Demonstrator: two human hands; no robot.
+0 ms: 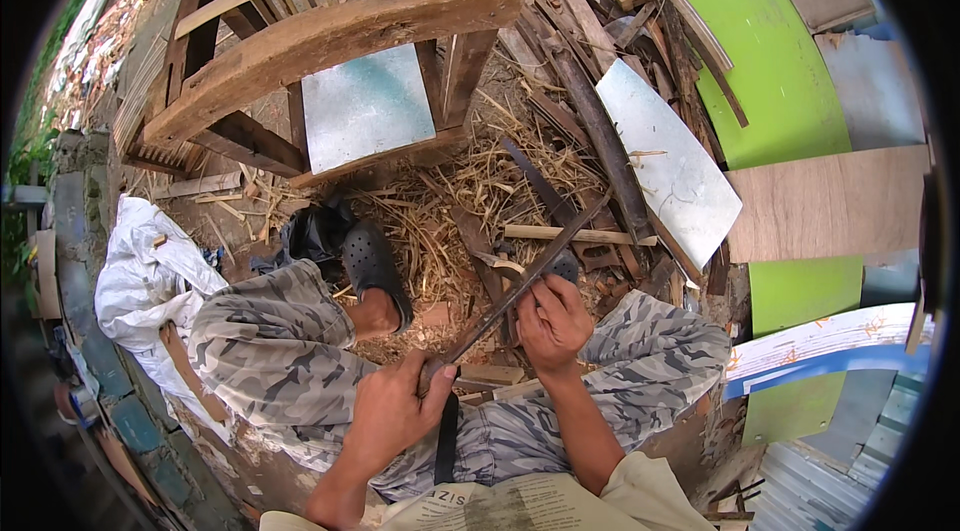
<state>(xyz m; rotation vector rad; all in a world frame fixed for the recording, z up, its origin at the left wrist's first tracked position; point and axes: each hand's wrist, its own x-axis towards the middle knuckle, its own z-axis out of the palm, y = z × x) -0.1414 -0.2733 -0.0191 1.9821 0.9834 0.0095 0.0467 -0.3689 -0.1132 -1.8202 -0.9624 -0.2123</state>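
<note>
A long, narrow dark strip (520,281), seemingly wood, slants from near my lap up and to the right. My left hand (395,403) is closed round its near end, the thumb lying along it. Farther up, my right hand (552,326) presses against the strip with its fingers curled; whatever it grips is hidden by the fingers. A pale curled sliver (497,263) sticks out at the strip's left side, just ahead of the right hand. Behind the strip, a light wooden stick (580,235) lies on the ground, and a dark flat blade-like piece (535,178) lies farther off.
Wood shavings (425,206) cover the ground between my feet, one in a dark clog (375,266). A slatted wooden frame (330,56) stands ahead. Scrap wood (590,121) and a pale panel (670,166) lie right, beside green sheets (745,61). A white sack (150,281) lies left.
</note>
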